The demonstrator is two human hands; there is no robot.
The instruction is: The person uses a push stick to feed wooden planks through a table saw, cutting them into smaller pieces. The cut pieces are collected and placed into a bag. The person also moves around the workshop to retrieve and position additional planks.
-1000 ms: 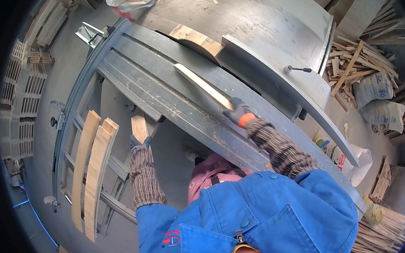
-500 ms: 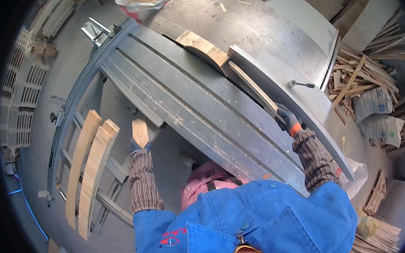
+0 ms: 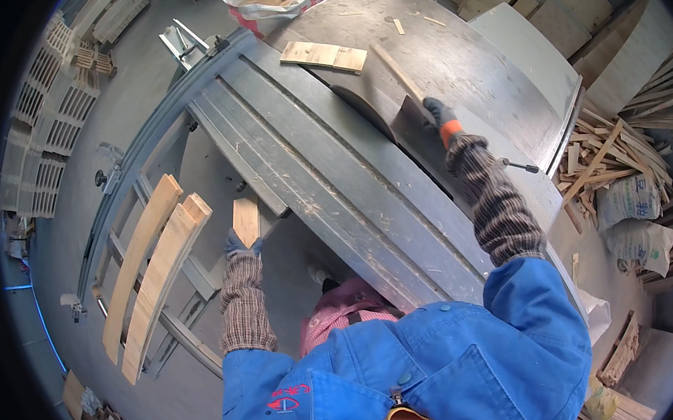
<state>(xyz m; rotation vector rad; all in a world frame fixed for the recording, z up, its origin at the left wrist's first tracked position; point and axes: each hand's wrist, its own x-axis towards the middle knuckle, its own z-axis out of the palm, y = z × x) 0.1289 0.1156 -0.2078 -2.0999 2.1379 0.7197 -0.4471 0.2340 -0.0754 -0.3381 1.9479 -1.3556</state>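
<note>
With our right hand (image 3: pixel 441 114), we are gripping a thin wooden strip (image 3: pixel 397 71) by its nearer end, and its other end is pointing away from us over the steel table top (image 3: pixel 491 82). The strip is looking blurred, so we cannot tell if it is touching the surface. Our left hand (image 3: pixel 243 244) is closing around the lower end of a short board (image 3: pixel 246 219), which is standing out beyond the fingers, between the grooved table (image 3: pixel 325 160) and 2 curved boards (image 3: pixel 158 285). Compared with 0.5 s ago, the right hand is holding the strip farther forward: then it was lying along the near side of the fence (image 3: pixel 418 130). The left hand is keeping its grip on the same short board.
</note>
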